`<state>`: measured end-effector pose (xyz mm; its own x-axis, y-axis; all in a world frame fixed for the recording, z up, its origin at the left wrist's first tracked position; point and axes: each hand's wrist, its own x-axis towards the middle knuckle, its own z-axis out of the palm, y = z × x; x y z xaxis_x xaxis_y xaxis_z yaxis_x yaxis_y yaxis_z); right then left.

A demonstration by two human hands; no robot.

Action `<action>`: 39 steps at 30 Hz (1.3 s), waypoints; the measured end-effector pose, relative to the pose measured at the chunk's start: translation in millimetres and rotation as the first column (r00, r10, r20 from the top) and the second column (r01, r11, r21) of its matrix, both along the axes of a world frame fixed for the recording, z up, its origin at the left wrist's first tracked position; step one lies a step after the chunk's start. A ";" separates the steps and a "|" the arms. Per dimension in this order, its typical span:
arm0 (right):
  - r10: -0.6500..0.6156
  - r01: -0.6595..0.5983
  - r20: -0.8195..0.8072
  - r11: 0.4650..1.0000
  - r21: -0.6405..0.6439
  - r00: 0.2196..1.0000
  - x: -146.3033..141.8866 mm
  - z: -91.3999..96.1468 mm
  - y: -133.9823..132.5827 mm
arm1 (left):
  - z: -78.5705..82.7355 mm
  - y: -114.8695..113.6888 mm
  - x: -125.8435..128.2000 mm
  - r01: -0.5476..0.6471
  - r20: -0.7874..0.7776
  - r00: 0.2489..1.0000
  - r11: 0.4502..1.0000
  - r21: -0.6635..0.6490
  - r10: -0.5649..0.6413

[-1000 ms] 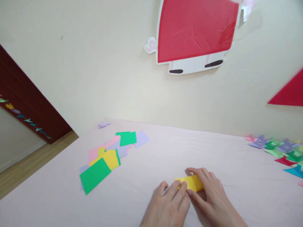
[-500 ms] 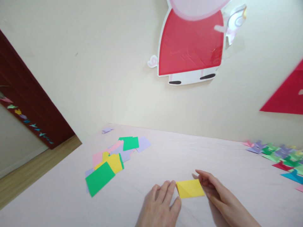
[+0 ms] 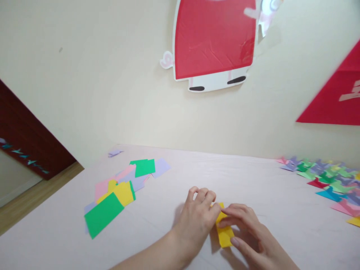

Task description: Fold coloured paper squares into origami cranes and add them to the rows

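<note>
A folded piece of yellow paper (image 3: 225, 237) is held between my hands, its long side now pointing towards me. My left hand (image 3: 198, 213) has its fingers curled, with thumb and forefinger closed at the paper's far left corner. From the right, my right hand (image 3: 249, 232) reaches over the paper. Its fingertips touch the paper's upper part and its thumb lies at the lower right edge. My left hand hides part of the paper's far end.
Green sheets (image 3: 104, 215), yellow scraps (image 3: 124, 194) and pink and purple pieces lie in a loose pile at left. A purple scrap (image 3: 115, 153) sits farther back. Rows of folded paper figures (image 3: 327, 177) stand at right. A wall (image 3: 126, 93) bounds the pale table cover (image 3: 135, 240).
The yellow paper has turned from lying sideways to lengthwise. My left hand has moved forward and curled its fingers on it; my right hand has moved onto it. The view has shifted.
</note>
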<state>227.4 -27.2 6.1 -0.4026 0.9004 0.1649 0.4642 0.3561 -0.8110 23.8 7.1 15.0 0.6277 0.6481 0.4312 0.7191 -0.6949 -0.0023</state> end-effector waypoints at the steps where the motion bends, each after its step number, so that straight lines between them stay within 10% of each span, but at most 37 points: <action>1: 0.010 -0.010 0.022 1.000 0.016 1.000 -1.4 1.9 0.0 | -0.6 0.8 -1.0 -0.006 -0.034 0.999 1.000 -0.018 0.006; 8: 0.145 -0.148 0.042 0.987 0.070 0.988 -1.3 -0.6 2.7 | -10.6 -27.0 -23.6 -0.014 -0.084 0.996 0.999 -0.029 0.012; 21: -0.062 0.065 0.119 0.998 -0.022 0.991 -12.2 -0.3 29.5 | -32.0 -40.8 -35.8 -0.089 0.075 0.993 0.996 0.020 0.087; 28: -0.169 0.184 0.284 0.982 -0.027 0.944 -30.8 -4.1 48.3 | -53.4 -47.6 -25.0 -0.043 -0.069 0.995 0.935 0.352 0.071; 39: -0.144 0.167 0.398 0.986 -0.024 0.906 -32.8 -7.2 57.1 | -63.2 -44.3 -16.4 -0.039 -0.074 0.995 0.947 0.318 0.066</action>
<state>194.7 30.0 -1.2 -0.2783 0.9600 -0.0304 0.7958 0.2128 -0.5670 7.4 -37.1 -48.2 0.6388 0.5200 0.5671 0.7424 -0.6101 -0.2769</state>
